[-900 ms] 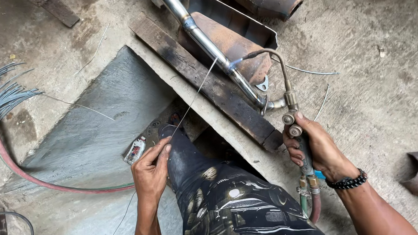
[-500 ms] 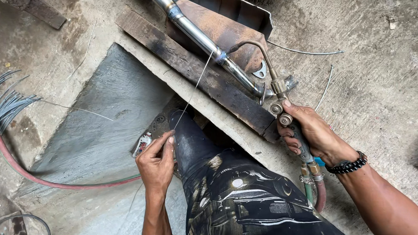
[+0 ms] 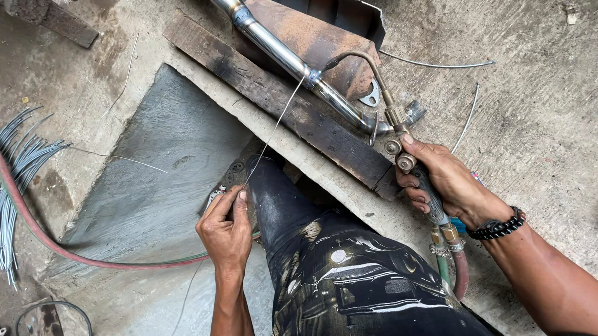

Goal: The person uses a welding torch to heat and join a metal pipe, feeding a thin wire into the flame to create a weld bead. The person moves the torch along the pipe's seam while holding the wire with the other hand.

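My right hand (image 3: 444,182) grips a brass gas torch (image 3: 396,125) by its handle; its curved nozzle bends over to a shiny metal pipe (image 3: 275,48). My left hand (image 3: 226,230) pinches a thin filler rod (image 3: 275,125) whose far tip reaches the pipe near the nozzle tip. The pipe lies across a dark wooden plank (image 3: 290,108), beside a rusty metal plate (image 3: 314,43). Green and red hoses (image 3: 451,272) run back from the torch handle past my wrist. My knee in dark patterned trousers (image 3: 330,267) sits between both hands.
A red hose (image 3: 40,233) curves over the concrete floor at left. A bundle of grey rods (image 3: 4,181) lies at the far left. Loose wires (image 3: 435,64) lie on the concrete at right. A sloped concrete slab (image 3: 158,167) sits below the plank.
The view has shifted, so everything sits lower and further right in frame. The torch nozzle has come nearer the pipe, and the rod tip now reaches the pipe. Both grips are unchanged.
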